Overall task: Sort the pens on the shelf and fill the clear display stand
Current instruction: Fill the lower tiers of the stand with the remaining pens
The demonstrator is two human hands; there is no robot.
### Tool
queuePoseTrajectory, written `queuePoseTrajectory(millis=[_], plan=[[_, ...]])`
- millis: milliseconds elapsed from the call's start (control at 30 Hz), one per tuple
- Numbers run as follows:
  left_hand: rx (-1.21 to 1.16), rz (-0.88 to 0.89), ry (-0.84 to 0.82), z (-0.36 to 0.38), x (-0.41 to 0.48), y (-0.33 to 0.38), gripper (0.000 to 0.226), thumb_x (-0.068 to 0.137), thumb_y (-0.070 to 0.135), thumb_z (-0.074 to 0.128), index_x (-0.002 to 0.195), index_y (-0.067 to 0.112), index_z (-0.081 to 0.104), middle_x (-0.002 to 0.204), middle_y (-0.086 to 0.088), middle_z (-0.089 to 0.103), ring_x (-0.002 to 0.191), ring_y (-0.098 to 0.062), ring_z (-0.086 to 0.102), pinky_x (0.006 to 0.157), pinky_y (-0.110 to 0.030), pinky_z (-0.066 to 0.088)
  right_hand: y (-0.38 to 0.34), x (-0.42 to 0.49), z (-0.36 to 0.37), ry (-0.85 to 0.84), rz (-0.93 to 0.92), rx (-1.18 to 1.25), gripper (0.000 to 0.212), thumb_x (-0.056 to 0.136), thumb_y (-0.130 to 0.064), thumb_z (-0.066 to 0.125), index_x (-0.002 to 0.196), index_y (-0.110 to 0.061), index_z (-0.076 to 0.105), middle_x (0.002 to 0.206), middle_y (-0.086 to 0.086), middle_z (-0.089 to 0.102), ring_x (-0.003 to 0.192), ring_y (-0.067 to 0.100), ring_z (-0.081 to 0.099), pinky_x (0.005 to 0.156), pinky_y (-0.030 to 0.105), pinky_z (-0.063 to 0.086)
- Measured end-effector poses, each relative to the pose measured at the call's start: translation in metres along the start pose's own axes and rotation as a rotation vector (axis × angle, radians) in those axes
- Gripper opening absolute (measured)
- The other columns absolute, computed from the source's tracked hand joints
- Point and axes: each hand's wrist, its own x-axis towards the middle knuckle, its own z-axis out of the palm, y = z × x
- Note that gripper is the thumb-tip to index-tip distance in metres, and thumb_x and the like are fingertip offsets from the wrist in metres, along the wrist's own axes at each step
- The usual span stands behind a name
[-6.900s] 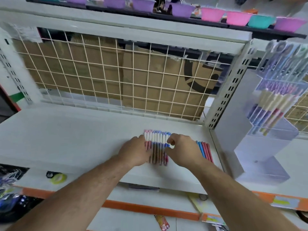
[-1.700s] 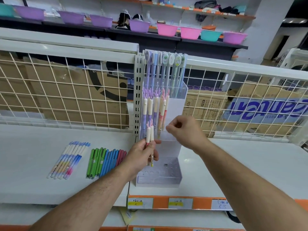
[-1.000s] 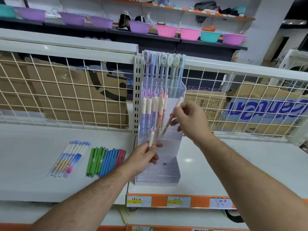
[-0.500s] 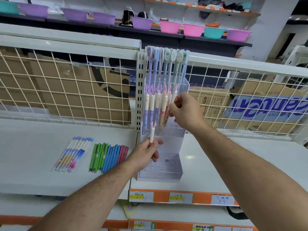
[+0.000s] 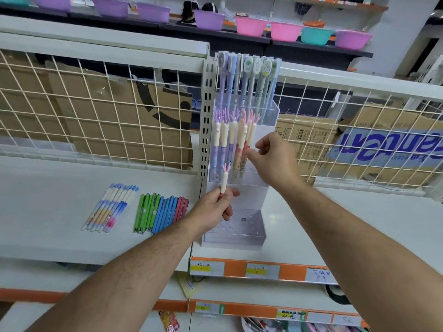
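Sorted pens (image 5: 158,212) lay mid-left on the shelf (image 5: 48,188); centre, left hand (image 5: 212,207) pinched a coral-topped pen (image 5: 224,180) upright before the clear display stand (image 5: 251,200), right hand (image 5: 275,161) at its middle-tier pens (image 5: 224,140), grip untellable: filling step, next likely needing a free hole.

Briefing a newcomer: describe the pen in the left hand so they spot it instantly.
Find the clear display stand on the white shelf. In front of it, the left hand holds one pen upright. Unlike the racked pens behind, it sits lower, alone, pink-tufted.
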Motion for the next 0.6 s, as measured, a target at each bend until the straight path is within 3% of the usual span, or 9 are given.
queuePoseTrajectory(millis=[100, 200, 300, 433, 600], plan=[[-0.007, 0.014, -0.012, -0.001, -0.001, 0.001, 0.026, 0.105, 0.04, 0.039, 0.107, 0.038, 0.064, 0.079, 0.0, 0.065, 0.077, -0.014, 0.063, 0.09, -0.047, 0.053, 0.004, -0.024, 0.006, -0.119, -0.006, 0.034, 0.018, 0.088, -0.028, 0.072, 0.077, -0.015, 0.066, 0.067, -0.006, 0.064, 0.061, 0.008, 0.056, 0.059, 0.027, 0.046], [0.057, 0.032, -0.052, -0.002, -0.002, 0.001, 0.026, 0.104, 0.048, 0.038, 0.105, 0.037, 0.062, 0.08, 0.0, 0.066, 0.076, -0.012, 0.063, 0.086, -0.045, 0.054, 0.005, -0.046, 0.02, -0.288, -0.001, -0.001, 0.017, 0.083, -0.036, 0.075, 0.075, -0.021, 0.071, 0.067, -0.008, 0.067, 0.057, 0.004, 0.059, 0.055, 0.022, 0.045], [0.096, 0.029, -0.063, -0.002, -0.001, 0.0, 0.026, 0.103, 0.046, 0.042, 0.104, 0.03, 0.061, 0.081, 0.0, 0.067, 0.078, -0.014, 0.063, 0.081, -0.046, 0.054, 0.005, -0.056, 0.03, -0.34, -0.027, -0.048, 0.021, 0.087, -0.033, 0.073, 0.072, -0.021, 0.064, 0.066, -0.009, 0.061, 0.059, 0.008, 0.057, 0.054, 0.023, 0.045], [0.088, 0.06, -0.087, -0.003, 0.0, -0.002, 0.016, 0.1, 0.034, 0.054, 0.115, 0.035, 0.061, 0.088, -0.002, 0.068, 0.081, -0.018, 0.066, 0.086, -0.044, 0.055, 0.003, -0.053, 0.027, -0.265, -0.014, 0.019, 0.023, 0.092, -0.029, 0.064, 0.075, -0.016, 0.055, 0.072, -0.001, 0.065, 0.068, 0.016, 0.064, 0.064, 0.036, 0.053], [0.176, 0.076, -0.082, 0.0, 0.004, 0.0, 0.022, 0.089, 0.021, 0.069, 0.108, 0.03, 0.065, 0.093, 0.0, 0.064, 0.09, -0.025, 0.066, 0.083, -0.043, 0.056, -0.014, -0.026, -0.02, -0.058, 0.065, 0.352, 0.019, 0.099, -0.015, 0.057, 0.099, 0.004, 0.053, 0.08, 0.011, 0.073, 0.065, 0.02, 0.074, 0.053, 0.042, 0.056]])
